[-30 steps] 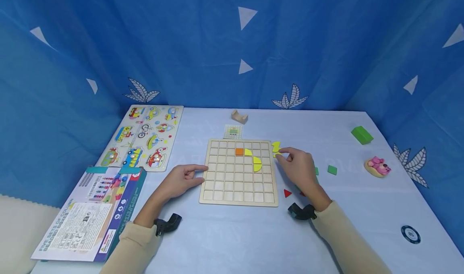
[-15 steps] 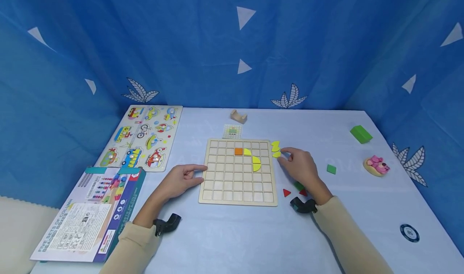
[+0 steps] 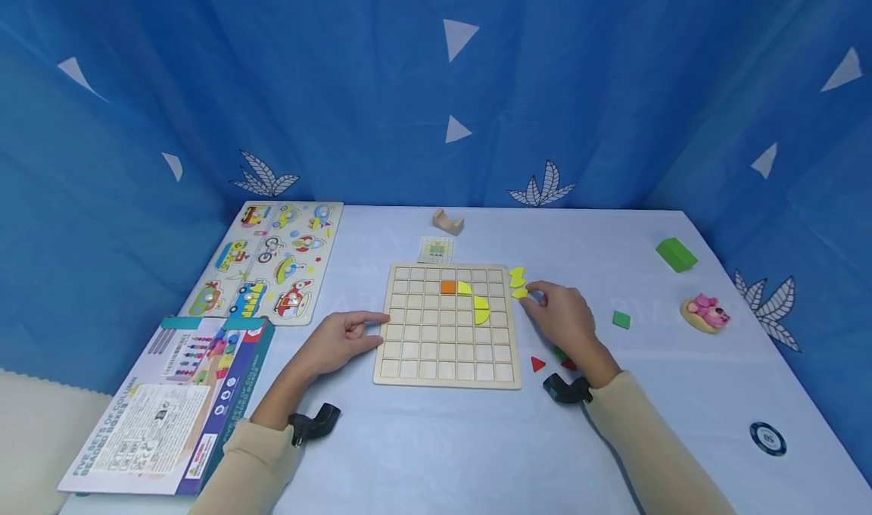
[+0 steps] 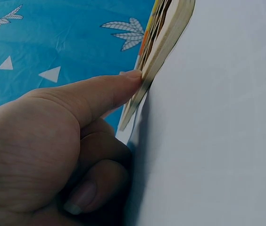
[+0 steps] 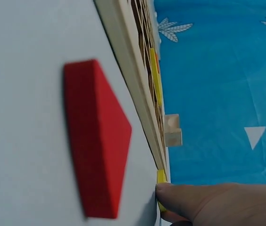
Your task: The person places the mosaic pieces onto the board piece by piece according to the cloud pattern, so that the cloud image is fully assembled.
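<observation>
The left hand (image 3: 343,340) rests at the left edge of a wooden grid board (image 3: 438,379). Its thumb and index finger stretch out and touch the edge; in the left wrist view the other fingers are curled under. Just right of the board, the right hand (image 3: 564,314) pinches the end of a yellow quarter-circle piece (image 3: 519,293) between thumb and index finger. Another yellow piece (image 3: 517,273) lies just behind it. On the grid sit an orange square (image 3: 447,287) and several yellow quarter-circles (image 3: 481,316).
A red triangle (image 3: 537,363) and green square (image 3: 621,319) lie right of the board. A pattern card (image 3: 436,249) and wooden holder (image 3: 448,222) stand behind it. A vehicle puzzle (image 3: 272,261) and box (image 3: 163,405) are at left; a green block (image 3: 677,254), pink figurine (image 3: 707,313) and round chip (image 3: 767,438) at right.
My right wrist has shifted slightly right, uncovering a green piece on its left and covering green at its right. The left hand stays at the board's edge.
</observation>
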`<state>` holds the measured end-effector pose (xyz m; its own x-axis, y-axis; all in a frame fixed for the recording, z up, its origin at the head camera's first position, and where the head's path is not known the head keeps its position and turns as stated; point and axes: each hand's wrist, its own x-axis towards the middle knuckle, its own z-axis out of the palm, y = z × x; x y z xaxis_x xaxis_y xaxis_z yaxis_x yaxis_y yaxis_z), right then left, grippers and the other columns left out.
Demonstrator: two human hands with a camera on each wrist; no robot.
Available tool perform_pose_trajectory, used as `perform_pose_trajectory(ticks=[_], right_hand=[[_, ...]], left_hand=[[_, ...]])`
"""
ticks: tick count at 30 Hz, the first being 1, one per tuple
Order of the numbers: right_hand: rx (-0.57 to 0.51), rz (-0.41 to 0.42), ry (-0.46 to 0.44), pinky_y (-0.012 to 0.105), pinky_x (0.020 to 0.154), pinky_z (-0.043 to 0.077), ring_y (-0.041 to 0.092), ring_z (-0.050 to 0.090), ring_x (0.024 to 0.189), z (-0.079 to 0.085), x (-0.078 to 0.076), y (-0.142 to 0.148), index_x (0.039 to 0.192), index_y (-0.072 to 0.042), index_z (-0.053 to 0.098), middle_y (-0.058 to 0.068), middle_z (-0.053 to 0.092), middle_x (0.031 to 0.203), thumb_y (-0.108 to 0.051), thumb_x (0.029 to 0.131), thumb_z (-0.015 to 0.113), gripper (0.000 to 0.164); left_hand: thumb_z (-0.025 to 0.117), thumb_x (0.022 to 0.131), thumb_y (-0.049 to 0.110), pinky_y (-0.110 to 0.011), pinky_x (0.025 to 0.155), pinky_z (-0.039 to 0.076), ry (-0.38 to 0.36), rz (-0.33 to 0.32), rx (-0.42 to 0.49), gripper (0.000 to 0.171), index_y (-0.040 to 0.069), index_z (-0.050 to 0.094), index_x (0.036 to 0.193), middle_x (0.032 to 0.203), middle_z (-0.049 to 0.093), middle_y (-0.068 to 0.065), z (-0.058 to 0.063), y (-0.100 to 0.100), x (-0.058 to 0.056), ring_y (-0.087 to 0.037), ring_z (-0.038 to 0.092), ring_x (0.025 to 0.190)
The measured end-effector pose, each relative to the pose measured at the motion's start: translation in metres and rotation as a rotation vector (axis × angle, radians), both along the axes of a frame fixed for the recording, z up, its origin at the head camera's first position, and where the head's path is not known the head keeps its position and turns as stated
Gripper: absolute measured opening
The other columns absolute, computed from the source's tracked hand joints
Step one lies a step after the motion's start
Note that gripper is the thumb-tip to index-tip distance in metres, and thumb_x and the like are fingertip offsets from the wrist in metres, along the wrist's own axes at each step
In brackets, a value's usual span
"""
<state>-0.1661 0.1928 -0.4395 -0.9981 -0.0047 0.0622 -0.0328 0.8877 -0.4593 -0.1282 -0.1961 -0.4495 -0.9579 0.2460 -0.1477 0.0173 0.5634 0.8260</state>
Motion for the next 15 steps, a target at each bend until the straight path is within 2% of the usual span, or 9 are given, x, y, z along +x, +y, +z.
perform_pose_trajectory(ticks=[10,15], right_hand=[[0.013,0.028,0.034,0.032,0.05,0.037,0.018,0.045,0.051,-0.0016,0.0009,0.0003,0.129,-0.005,0.069,0.002,0.048,0.057,-0.025,0.095,0.075,0.04],[-0.017,0.055,0.071,0.031,0.049,0.034,0.019,0.043,0.049,0.0004,0.0013,-0.0008,0.129,-0.006,0.07,0.002,0.045,0.056,-0.025,0.094,0.076,0.04]], left_hand=[[0.077,0.092,0.021,-0.031,0.056,0.032,0.001,-0.003,0.009,0.036,0.019,0.073,0.127,0.057,0.036,0.003,-0.0002,-0.0005,0.0009,-0.015,0.033,0.052],[0.077,0.092,0.022,-0.031,0.056,0.032,0.003,-0.004,0.01,0.036,0.02,0.073,0.127,0.057,0.036,0.003,0.0006,0.0008,0.0005,-0.015,0.034,0.052]])
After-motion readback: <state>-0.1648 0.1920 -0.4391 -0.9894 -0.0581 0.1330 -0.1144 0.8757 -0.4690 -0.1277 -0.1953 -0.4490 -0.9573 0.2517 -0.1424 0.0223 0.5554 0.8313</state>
